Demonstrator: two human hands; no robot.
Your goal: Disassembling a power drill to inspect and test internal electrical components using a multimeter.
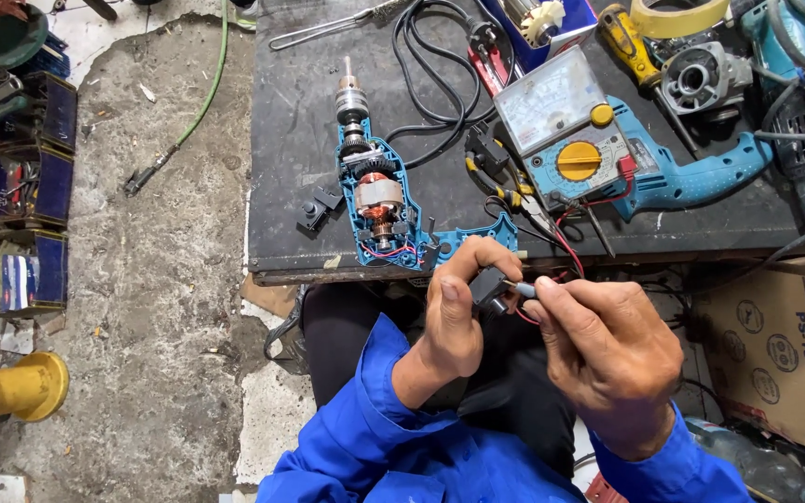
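Opened drill point(379, 200) shows glossy blue plastic, copper windings, dull metal chuck; surface point(300, 121) matt, scuffed black; floor point(156, 270) rough concrete; box point(780, 349) plain cardboard.

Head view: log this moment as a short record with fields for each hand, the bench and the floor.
left hand: left hand pinches a small black switch part
right hand: right hand holds a thin probe tip against that part
wires: red wire runs up to the bench
bench: opened blue drill showing its copper motor; analog meter; pliers
floor: yellow spool, green hose
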